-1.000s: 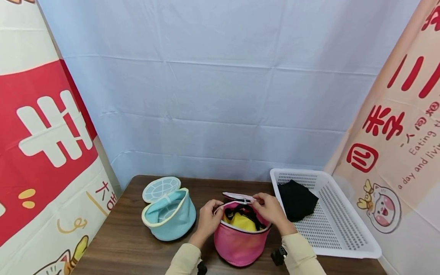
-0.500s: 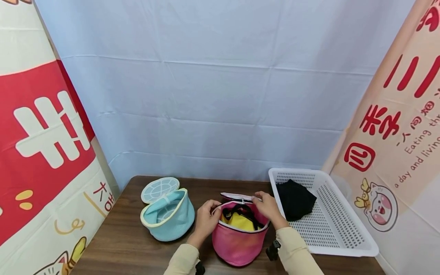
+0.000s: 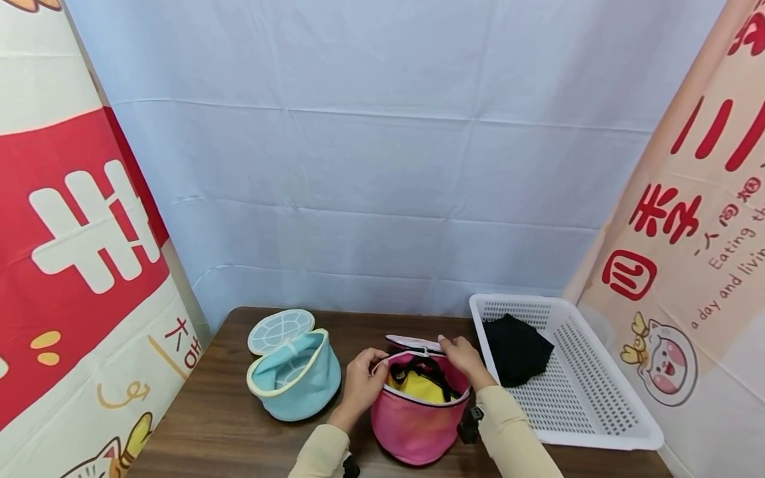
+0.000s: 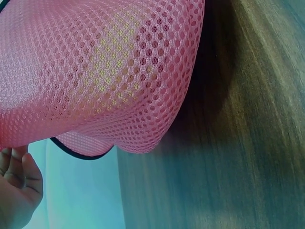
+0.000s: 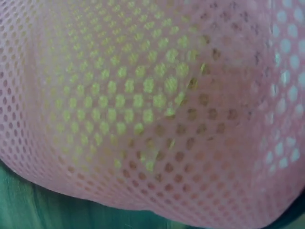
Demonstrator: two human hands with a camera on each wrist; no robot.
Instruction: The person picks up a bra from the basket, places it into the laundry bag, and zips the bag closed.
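Note:
A round pink mesh laundry bag [image 3: 415, 428] stands upright on the table, its zip lid [image 3: 409, 341] tipped back. Inside lie a yellow fabric item [image 3: 423, 387] and black straps [image 3: 425, 364]; the mesh lets the yellow show through in both wrist views. My left hand [image 3: 362, 382] pinches the bag's rim on the left, and its curled fingers [image 4: 31, 174] show under the bag in the left wrist view. At the back right, my right hand [image 3: 465, 359] grips the rim by the lid's edge. Pink mesh fills the right wrist view, hiding that hand.
A light-blue mesh bag [image 3: 307, 392] stands to the left, its round lid [image 3: 281, 331] folded back. On the right, a white plastic basket [image 3: 621, 425] holds a black folded cloth item [image 3: 516, 350]. The brown wooden table [image 3: 197, 425] meets a pale curtain [image 3: 370, 166] behind.
My right hand has shifted slightly left along the back rim, its forearm coming closer to the pink bag. The left hand keeps its hold, and the bag stays in place.

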